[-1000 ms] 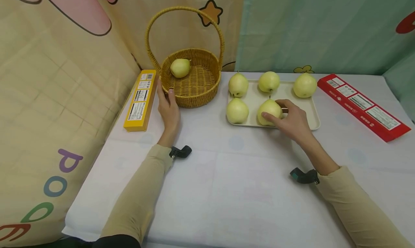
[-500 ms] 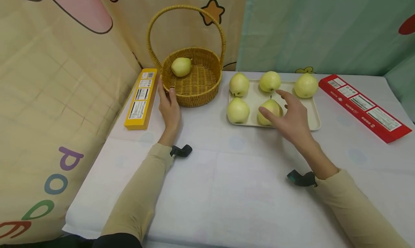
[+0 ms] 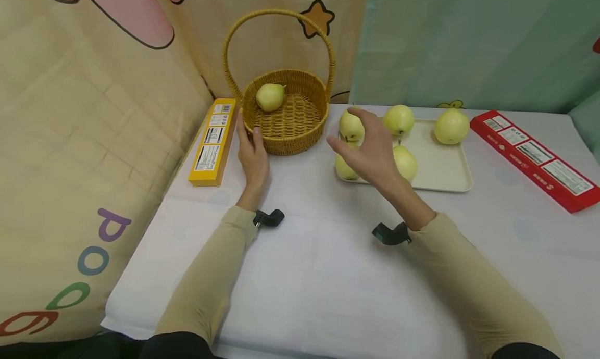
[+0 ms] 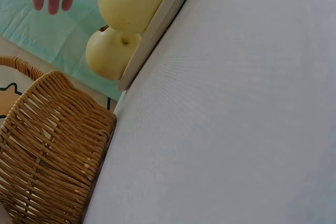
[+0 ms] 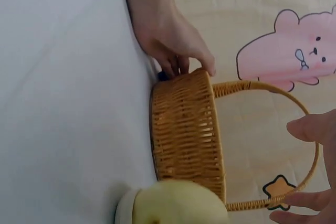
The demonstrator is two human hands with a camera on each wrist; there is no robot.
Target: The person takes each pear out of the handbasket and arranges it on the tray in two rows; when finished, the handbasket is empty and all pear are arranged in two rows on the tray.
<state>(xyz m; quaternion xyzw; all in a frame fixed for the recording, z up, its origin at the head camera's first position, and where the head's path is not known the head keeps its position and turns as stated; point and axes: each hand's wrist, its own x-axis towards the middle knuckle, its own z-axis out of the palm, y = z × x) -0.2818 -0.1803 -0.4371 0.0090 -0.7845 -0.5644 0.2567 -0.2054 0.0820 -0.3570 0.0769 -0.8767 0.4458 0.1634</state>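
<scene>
My left hand (image 3: 254,156) touches the near left side of a woven basket (image 3: 292,143), its fingers along the outer wall and a fingertip at the rim. One yellow-green pear (image 3: 270,97) lies inside, towards the left. My right hand (image 3: 370,153) hovers empty over the left part of a cream tray (image 3: 442,176), thumb and fingers spread apart. It partly covers the left pears, a back one (image 3: 349,125) and a front one (image 3: 344,166). Other pears on the tray are a front one (image 3: 405,163), a back one (image 3: 398,120) and a right one (image 3: 451,126).
A yellow box (image 3: 213,143) lies left of the basket, close to the left hand. Right of the tray, a red box (image 3: 536,158) lies at a slant. Printed curtains (image 3: 469,46) rise behind the white-covered table (image 3: 319,275).
My right hand has let go of the front middle pear, leaving it on the tray, and has moved left with its fingers spread. The left hand has stayed at the basket.
</scene>
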